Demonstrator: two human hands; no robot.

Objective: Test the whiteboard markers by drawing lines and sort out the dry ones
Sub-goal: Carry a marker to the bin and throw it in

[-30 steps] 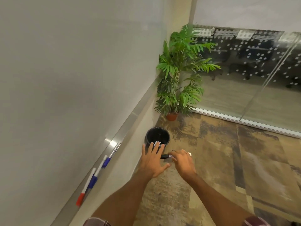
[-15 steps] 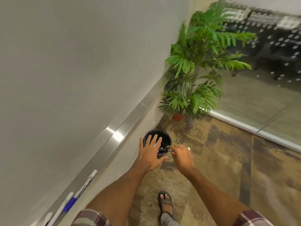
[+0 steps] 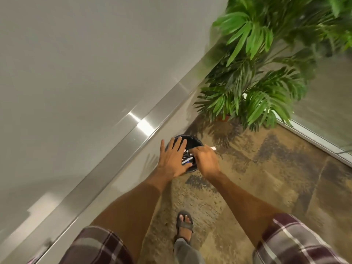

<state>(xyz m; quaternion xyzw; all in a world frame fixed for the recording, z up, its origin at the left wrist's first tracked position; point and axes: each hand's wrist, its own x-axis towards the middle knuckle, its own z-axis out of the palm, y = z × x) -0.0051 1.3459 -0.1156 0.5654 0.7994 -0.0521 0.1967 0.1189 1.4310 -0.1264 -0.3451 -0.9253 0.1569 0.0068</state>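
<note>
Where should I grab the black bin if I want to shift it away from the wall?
Take the bin by its far rim, from above on the plant side. That arc is bare and the mouth is open, so a grip could hook over it. The near rim lies under the left hand and the right hand, which grips a marker; the wall crowds the left.

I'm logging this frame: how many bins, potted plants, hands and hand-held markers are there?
Black bin: 1
Potted plant: 1
Hands: 2 (left hand, right hand)
Marker in the right hand: 1
Total: 5
Markers inside the bin are too jumbled to count.
</note>
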